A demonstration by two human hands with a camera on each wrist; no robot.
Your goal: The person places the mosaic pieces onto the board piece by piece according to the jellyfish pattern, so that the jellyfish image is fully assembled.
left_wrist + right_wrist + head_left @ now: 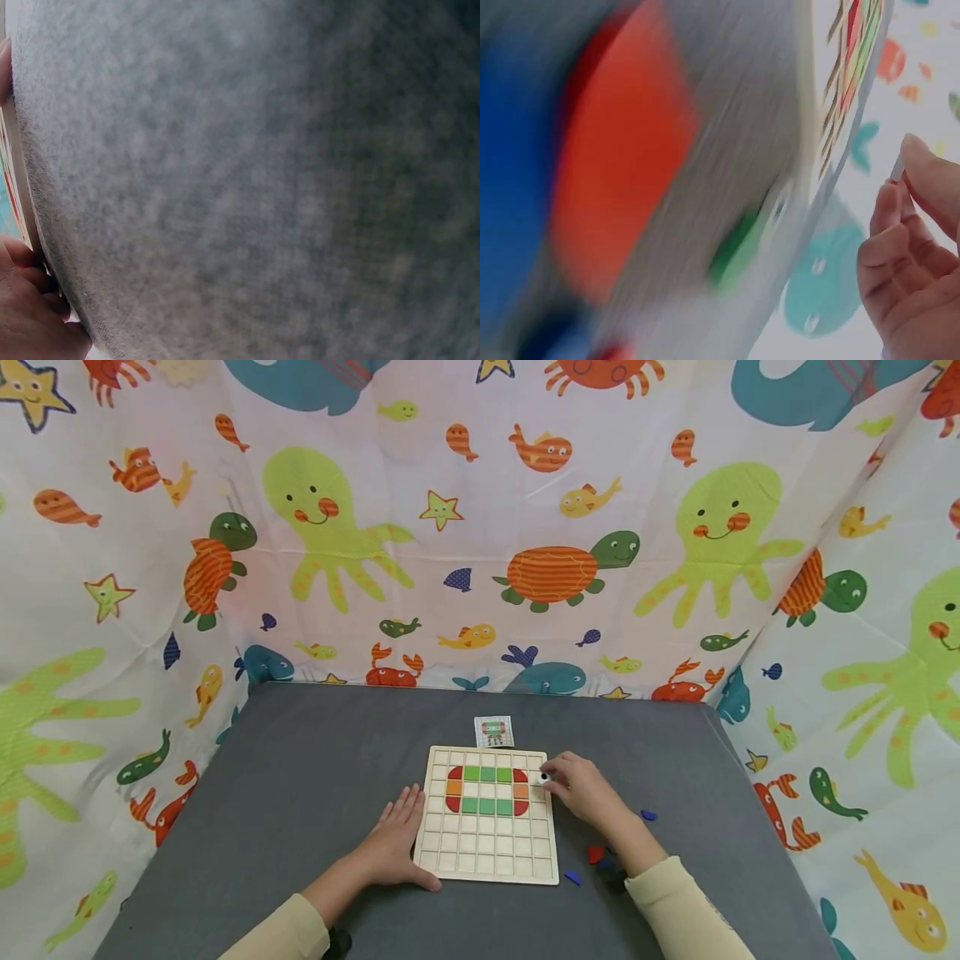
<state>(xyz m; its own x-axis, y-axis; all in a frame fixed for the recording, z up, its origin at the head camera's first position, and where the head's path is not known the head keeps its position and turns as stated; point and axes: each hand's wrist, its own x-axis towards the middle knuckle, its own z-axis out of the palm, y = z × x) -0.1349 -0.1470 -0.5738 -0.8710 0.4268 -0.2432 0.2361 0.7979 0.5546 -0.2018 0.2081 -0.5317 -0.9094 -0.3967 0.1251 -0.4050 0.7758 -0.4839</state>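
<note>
A wooden grid board [486, 866] lies on the dark grey table. Set in its cells is a ring of tiles: green ones [487, 773] along two rows, orange squares [521, 791] at the sides and red rounded pieces [454, 773] at the corners. My left hand [393, 839] rests along the board's left edge, fingers straight and thumb at the near corner. Over the board's right edge, my right hand [577, 783] pinches a small white tile with a black dot [543, 778] between thumb and fingertips. In the right wrist view that tile [898, 166] appears edge-on.
Behind the board lies a small picture card [493, 732] with a coloured figure. Loose pieces lie right of the board: a red one [596, 854], a blue one [572, 877] and another blue one [648, 815]. A sea-animal curtain [465, 643] hangs round the table.
</note>
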